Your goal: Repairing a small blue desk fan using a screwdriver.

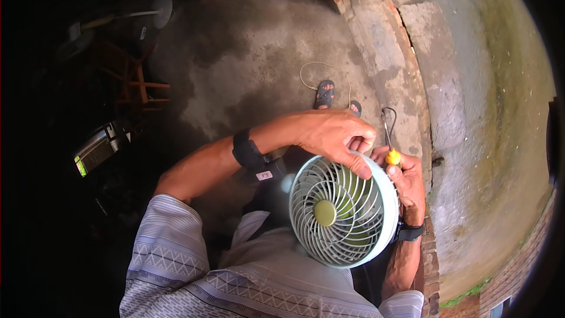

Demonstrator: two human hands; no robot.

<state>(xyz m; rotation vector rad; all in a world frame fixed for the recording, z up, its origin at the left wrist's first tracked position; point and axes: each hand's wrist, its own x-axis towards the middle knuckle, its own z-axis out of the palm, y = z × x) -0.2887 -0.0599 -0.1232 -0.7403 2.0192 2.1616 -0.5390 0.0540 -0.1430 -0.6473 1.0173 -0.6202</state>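
A small mint-green fan [325, 213] with a round slatted guard and pale hub is held in front of my lap. My left hand [340, 141] grips its top rim, thumb over the guard and fingers curled. My right hand [406, 182] is closed at the fan's right side on a thin yellow-handled tool [393, 157], whose metal shaft points upward beside a looped dark cord. The back of the fan and part of my right fingers are hidden.
My sandalled feet [325, 94] are on the concrete floor [247, 47], by a thin looped cord. Wooden chairs [141, 85] and a white standing fixture [162, 15] are at the left. A brick-edged step [406, 53] runs along the right, beside a paler paved area.
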